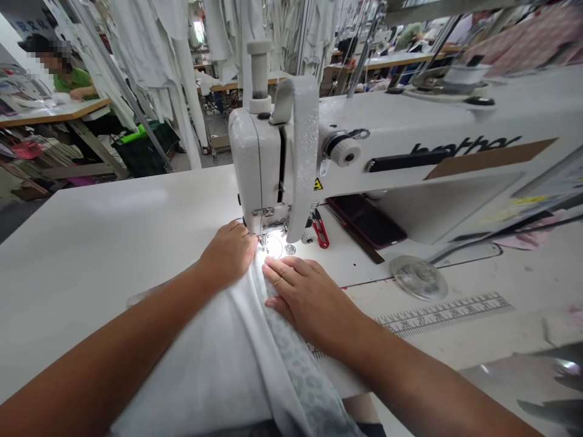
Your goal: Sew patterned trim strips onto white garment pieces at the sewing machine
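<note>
A left hand and a right hand, two in all, are steadying white fabric in front of one sewing machine; lining up its edge for stitching appears to be the step in hand. The left hand is curling beside the machine's presser foot, its fingertips hidden, so whether it is pinching cannot be told. The right is pressing flat, fingers together, on one leopard-print strip. The next move seems to be calling for even feeding, fingertips clear. One pair of red snips and one dark phone are lying beneath the machine's arm; one clear disc and one ruler strip are lying in front. One green-clad co-worker is working beyond the machine, far left.
</note>
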`<state>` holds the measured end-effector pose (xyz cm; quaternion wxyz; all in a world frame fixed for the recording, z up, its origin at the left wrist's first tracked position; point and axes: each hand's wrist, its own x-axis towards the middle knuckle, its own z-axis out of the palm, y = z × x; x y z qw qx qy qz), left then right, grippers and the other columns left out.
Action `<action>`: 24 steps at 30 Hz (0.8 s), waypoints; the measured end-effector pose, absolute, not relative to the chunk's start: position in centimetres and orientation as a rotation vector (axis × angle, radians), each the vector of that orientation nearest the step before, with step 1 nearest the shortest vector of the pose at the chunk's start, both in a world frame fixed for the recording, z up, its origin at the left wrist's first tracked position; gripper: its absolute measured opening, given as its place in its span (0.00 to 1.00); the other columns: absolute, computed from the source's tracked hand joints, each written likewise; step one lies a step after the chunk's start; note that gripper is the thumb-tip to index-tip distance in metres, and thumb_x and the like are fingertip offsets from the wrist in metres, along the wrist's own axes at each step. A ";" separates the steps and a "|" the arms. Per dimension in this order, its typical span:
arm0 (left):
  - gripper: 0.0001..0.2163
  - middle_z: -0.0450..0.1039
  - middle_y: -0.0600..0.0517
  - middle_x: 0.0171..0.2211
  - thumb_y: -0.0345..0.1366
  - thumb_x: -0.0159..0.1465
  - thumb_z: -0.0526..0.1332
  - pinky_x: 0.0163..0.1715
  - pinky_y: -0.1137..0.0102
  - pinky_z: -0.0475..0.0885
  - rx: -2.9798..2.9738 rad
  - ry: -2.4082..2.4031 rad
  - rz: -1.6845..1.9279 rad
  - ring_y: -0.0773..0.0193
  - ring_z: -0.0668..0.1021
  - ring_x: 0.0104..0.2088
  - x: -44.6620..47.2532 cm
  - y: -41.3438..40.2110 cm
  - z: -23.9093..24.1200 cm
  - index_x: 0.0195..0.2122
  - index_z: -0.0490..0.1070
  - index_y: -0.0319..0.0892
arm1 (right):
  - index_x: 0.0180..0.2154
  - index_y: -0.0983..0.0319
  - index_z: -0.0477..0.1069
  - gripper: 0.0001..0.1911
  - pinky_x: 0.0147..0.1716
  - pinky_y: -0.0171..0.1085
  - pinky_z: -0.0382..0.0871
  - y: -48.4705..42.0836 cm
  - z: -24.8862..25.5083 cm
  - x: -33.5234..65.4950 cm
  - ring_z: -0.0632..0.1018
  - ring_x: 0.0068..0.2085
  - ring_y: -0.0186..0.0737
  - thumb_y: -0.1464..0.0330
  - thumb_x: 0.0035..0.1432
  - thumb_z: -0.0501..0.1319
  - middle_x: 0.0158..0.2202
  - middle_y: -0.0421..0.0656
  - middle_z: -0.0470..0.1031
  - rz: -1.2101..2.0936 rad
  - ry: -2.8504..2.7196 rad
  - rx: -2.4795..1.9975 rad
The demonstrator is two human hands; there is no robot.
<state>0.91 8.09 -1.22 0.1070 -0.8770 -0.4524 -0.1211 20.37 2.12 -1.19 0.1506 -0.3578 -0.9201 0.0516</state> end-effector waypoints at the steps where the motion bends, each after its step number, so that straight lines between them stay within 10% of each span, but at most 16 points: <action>1: 0.14 0.71 0.45 0.28 0.31 0.67 0.51 0.40 0.61 0.68 -2.602 -1.328 -0.366 0.54 0.72 0.37 0.8 8.2 -1.2 0.27 0.72 0.38 | 0.57 0.67 0.65 0.22 0.50 0.50 0.67 2.2 -1.1 20.3 0.69 0.55 0.50 0.62 0.65 0.57 0.58 0.50 0.69 0.173 -2.626 -1.027; 7: 0.13 0.74 0.43 0.47 0.32 0.68 0.50 0.52 0.60 0.70 -2.688 -1.301 -0.466 0.55 0.74 0.49 -1.5 5.1 -1.1 0.47 0.72 0.35 | 0.55 0.62 0.67 0.18 0.52 0.49 0.68 -1.5 0.9 24.2 0.71 0.54 0.48 0.67 0.66 0.53 0.54 0.48 0.73 0.472 -2.387 -1.040; 12: 0.16 0.67 0.44 0.59 0.34 0.69 0.50 0.61 0.55 0.63 -2.656 -1.524 -0.480 0.55 0.68 0.60 -4.0 -4.5 -0.7 0.56 0.66 0.39 | 0.35 0.55 0.76 0.15 0.33 0.37 0.73 -9.4 -1.0 31.0 0.78 0.34 0.42 0.59 0.65 0.53 0.31 0.42 0.77 1.323 -2.117 -1.171; 16: 0.19 0.61 0.44 0.63 0.38 0.69 0.50 0.61 0.46 0.60 -2.644 -1.743 -0.416 0.51 0.61 0.65 -1.4 -10.3 -0.3 0.61 0.61 0.42 | 0.43 0.59 0.74 0.18 0.39 0.39 0.72 -12.1 -5.1 30.5 0.77 0.39 0.45 0.55 0.63 0.55 0.41 0.46 0.77 1.656 -1.872 -1.298; 24: 0.26 0.50 0.43 0.67 0.49 0.69 0.48 0.58 0.34 0.45 -2.678 -1.924 -0.062 0.43 0.52 0.67 -5.9 -7.4 -0.1 0.66 0.52 0.49 | 0.29 0.58 0.65 0.15 0.32 0.33 0.67 -17.6 0.4 28.0 0.73 0.33 0.40 0.55 0.62 0.55 0.31 0.40 0.72 1.616 -1.703 -1.243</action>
